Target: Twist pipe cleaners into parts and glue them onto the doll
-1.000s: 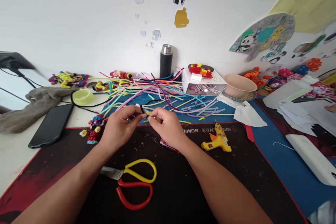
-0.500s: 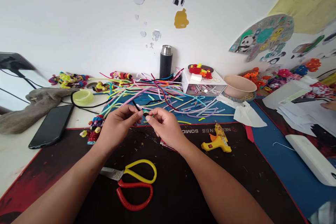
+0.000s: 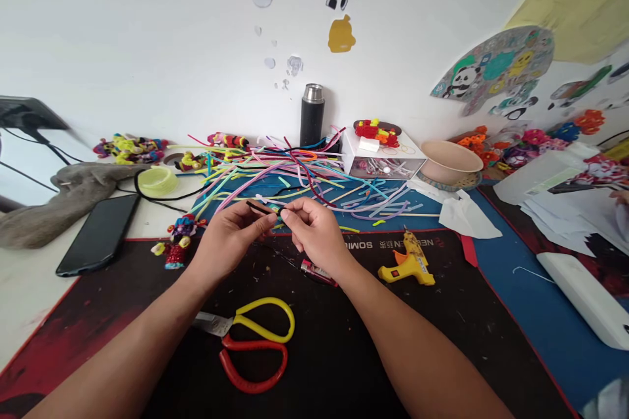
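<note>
A black pipe cleaner (image 3: 261, 208) runs between my two hands above the far edge of the dark mat. My left hand (image 3: 234, 230) pinches it between thumb and fingers. Close by, my right hand (image 3: 314, 230) grips the other end with thumb and forefinger. Beneath my right wrist lies a small red and silver cylinder (image 3: 318, 272), partly hidden. Scissors with one yellow and one red handle (image 3: 263, 344) rest on the mat nearer to me. Just left of my left hand is a small doll of coloured pipe cleaners (image 3: 175, 245).
Many coloured pipe cleaners (image 3: 275, 167) spread behind my hands. A yellow glue gun (image 3: 409, 263) lies at right, a phone (image 3: 98, 232) at left. Further back stand a black flask (image 3: 312, 116), a white box (image 3: 383, 160) and a bowl (image 3: 451, 162). Another person's hand shows at the right edge.
The black pipe cleaner has gone from steeply tilted to nearly flat between my fingers. My right hand has shifted slightly right and up.
</note>
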A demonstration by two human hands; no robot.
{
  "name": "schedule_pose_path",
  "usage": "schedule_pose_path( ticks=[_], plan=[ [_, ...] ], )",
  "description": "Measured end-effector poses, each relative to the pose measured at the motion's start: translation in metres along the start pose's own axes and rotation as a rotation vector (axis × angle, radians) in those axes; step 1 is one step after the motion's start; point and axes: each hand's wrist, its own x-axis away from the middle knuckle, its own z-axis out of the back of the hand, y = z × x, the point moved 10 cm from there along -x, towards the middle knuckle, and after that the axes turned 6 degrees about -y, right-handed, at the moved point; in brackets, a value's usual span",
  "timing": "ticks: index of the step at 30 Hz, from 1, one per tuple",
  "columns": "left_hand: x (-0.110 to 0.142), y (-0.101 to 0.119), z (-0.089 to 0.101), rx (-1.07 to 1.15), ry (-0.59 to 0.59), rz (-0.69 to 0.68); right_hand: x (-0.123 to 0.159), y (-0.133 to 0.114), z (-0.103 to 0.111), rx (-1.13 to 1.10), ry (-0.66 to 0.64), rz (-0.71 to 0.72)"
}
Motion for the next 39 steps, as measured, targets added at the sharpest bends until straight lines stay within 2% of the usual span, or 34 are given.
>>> schedule_pose_path(
  ticks=[5, 8, 11, 14, 23, 32, 39],
  plan=[
    [-0.001, -0.002, 0.003, -0.043, 0.012, -0.021, 0.001, -0.001, 0.001, 0.117, -0.005, -0.014],
    [-0.001, 0.007, 0.006, -0.156, 0.037, -0.087, 0.003, -0.008, 0.001, 0.256, -0.011, 0.031],
    [-0.001, 0.016, 0.005, -0.285, 0.012, -0.14, 0.003, -0.013, 0.0, 0.367, -0.011, 0.065],
    [-0.002, 0.011, 0.005, -0.281, -0.019, -0.097, 0.003, -0.011, -0.002, 0.405, -0.014, 0.067],
    [-0.003, -0.004, 0.003, 0.044, 0.025, 0.009, 0.001, -0.002, -0.003, 0.104, -0.028, 0.008],
    [-0.002, -0.013, -0.001, 0.182, 0.019, 0.009, 0.001, 0.002, -0.005, 0.048, -0.044, -0.008],
    [-0.003, -0.015, -0.001, 0.194, 0.03, 0.023, 0.002, -0.001, -0.006, 0.045, -0.037, -0.003]
  ],
)
